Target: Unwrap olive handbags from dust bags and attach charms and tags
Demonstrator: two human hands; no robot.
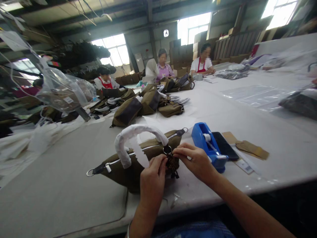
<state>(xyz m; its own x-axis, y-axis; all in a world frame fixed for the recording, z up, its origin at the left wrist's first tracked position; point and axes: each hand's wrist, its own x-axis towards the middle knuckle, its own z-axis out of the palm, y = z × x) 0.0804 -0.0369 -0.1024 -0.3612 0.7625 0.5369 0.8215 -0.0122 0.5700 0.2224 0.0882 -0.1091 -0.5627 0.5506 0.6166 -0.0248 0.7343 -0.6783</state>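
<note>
An olive handbag [119, 170] with a silver zipper stands on the white table in front of me. White paper wraps its raised handle [138, 129]. A small dark, patterned charm [172, 162] hangs by the metal ring [167, 150] at the handle's near end. My left hand [154, 172] pinches at the charm's left side, fingers closed. From the right, my right hand [195, 162] pinches close to the ring and the charm's top, thumb and forefinger together. What exactly lies between the fingertips is partly hidden.
Right of the bag stand a blue tape dispenser [201, 135], a dark phone [225, 145] and brown tags [252, 149]. More olive bags [148, 100] are heaped farther back. Clear plastic bags [257, 96] lie at the right. Several people sit along the table's far side.
</note>
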